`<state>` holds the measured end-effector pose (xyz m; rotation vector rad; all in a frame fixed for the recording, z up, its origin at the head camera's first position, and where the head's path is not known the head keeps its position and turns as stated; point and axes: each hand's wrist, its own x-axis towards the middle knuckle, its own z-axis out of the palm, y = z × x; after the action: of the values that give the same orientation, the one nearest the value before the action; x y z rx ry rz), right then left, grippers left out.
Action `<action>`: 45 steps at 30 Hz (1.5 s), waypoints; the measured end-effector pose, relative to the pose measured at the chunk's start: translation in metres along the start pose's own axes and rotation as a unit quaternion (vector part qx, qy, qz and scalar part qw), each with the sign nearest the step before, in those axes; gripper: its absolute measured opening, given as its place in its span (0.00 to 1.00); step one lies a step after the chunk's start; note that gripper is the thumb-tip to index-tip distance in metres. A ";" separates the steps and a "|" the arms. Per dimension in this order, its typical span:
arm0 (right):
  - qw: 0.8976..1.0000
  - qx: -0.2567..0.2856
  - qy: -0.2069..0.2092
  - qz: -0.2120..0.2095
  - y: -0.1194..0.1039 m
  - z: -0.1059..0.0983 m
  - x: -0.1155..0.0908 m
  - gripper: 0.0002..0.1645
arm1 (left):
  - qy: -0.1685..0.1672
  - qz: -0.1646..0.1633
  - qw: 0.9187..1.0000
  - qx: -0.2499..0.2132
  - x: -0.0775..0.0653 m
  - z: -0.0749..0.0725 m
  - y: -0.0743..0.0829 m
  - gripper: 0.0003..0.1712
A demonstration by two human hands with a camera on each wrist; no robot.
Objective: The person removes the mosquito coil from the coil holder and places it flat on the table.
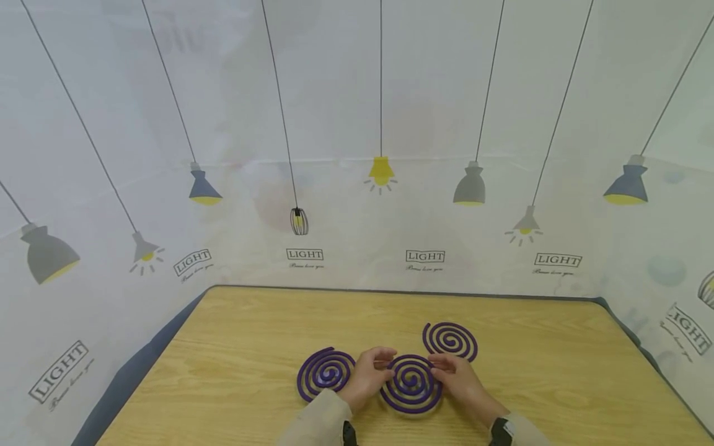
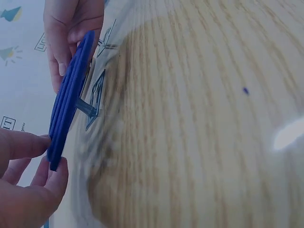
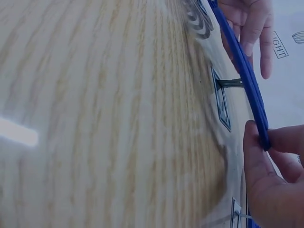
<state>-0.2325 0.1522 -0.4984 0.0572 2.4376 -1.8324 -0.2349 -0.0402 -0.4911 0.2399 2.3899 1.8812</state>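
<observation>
A purple mosquito coil (image 1: 411, 406) is held level between the two hands, in front of the person. At its left edge the left hand (image 1: 365, 376) pinches the rim between thumb and fingers. My right hand (image 1: 458, 383) pinches the opposite edge the same way. The wrist views show this coil edge-on and blue, the left wrist view with its layered rings (image 2: 70, 95). Beneath it a small metal stand (image 3: 223, 102) with a flat angular foot reaches up to the coil's underside.
Another purple coil (image 1: 304, 378) lies just left of the left hand. A third coil (image 1: 471, 337) is behind the right hand. The wooden table (image 1: 234, 334) has a glossy top, with a lamp-printed wall cloth (image 1: 346, 266) around its back and sides.
</observation>
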 end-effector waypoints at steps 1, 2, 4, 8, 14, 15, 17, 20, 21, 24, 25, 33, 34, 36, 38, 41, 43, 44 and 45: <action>1.000 0.007 -0.002 0.003 0.000 0.000 0.000 0.17 | 0.001 0.000 1.000 -0.001 0.000 0.000 0.000 0.19; 1.000 0.015 -0.004 0.006 0.001 -0.001 0.000 0.17 | 0.002 -0.001 1.000 -0.004 0.000 0.000 -0.001 0.19; 1.000 0.025 -0.012 0.007 0.002 -0.002 -0.001 0.18 | 0.001 -0.005 1.000 -0.013 -0.001 0.000 -0.001 0.19; 0.999 0.018 -0.039 -0.019 0.001 -0.003 -0.002 0.20 | 0.002 -0.012 1.000 -0.024 -0.003 0.001 -0.001 0.19; 0.996 0.003 -0.076 -0.035 -0.002 -0.007 -0.005 0.23 | 0.000 -0.024 0.999 -0.022 -0.005 0.002 -0.005 0.20; 0.996 0.002 -0.080 -0.032 -0.002 -0.007 -0.005 0.24 | -0.005 -0.027 0.999 -0.019 -0.006 0.002 -0.005 0.21; 0.996 0.002 -0.084 -0.026 -0.003 -0.008 -0.005 0.24 | -0.015 -0.037 0.999 -0.024 -0.006 0.003 -0.007 0.23; 0.996 0.009 -0.090 -0.017 -0.002 -0.008 -0.004 0.24 | -0.029 -0.050 0.998 -0.026 -0.006 0.004 -0.009 0.25; 0.995 0.012 -0.094 -0.015 -0.001 -0.009 -0.004 0.24 | -0.032 -0.054 0.998 -0.029 -0.006 0.004 -0.011 0.24; 0.994 0.020 -0.104 -0.013 0.000 -0.009 -0.004 0.24 | -0.031 -0.057 0.997 -0.033 -0.006 0.006 -0.012 0.21; 0.994 0.021 -0.107 -0.015 0.000 -0.009 -0.004 0.25 | -0.030 -0.058 0.997 -0.031 -0.005 0.006 -0.012 0.20; 0.991 0.031 -0.127 -0.022 0.001 -0.010 -0.004 0.25 | -0.014 -0.050 0.999 -0.015 -0.002 0.006 -0.014 0.17; 0.991 0.035 -0.130 -0.021 0.001 -0.010 -0.004 0.25 | -0.014 -0.048 0.999 -0.017 -0.002 0.006 -0.014 0.17; 0.990 0.042 -0.136 -0.017 0.000 -0.010 -0.005 0.25 | -0.016 -0.046 0.999 -0.020 -0.002 0.005 -0.014 0.17; 0.989 0.045 -0.139 -0.014 -0.001 -0.010 -0.006 0.26 | -0.018 -0.048 0.998 -0.023 -0.002 0.005 -0.013 0.18; 0.990 0.043 -0.137 -0.013 -0.002 -0.010 -0.007 0.26 | -0.019 -0.050 0.998 -0.024 -0.003 0.005 -0.011 0.18; 0.990 0.041 -0.133 -0.015 -0.002 -0.010 -0.007 0.26 | -0.017 -0.047 0.998 -0.024 -0.003 0.004 -0.010 0.18; 0.990 0.042 -0.130 -0.019 -0.002 -0.010 -0.007 0.26 | -0.016 -0.045 0.999 -0.025 -0.003 0.005 -0.010 0.18; 0.991 0.044 -0.128 -0.022 -0.002 -0.010 -0.006 0.26 | -0.015 -0.042 0.999 -0.026 -0.003 0.005 -0.009 0.18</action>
<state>-0.2270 0.1614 -0.4935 -0.2154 2.2010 -1.8349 -0.2316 -0.0383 -0.5014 0.1591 2.2907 1.8853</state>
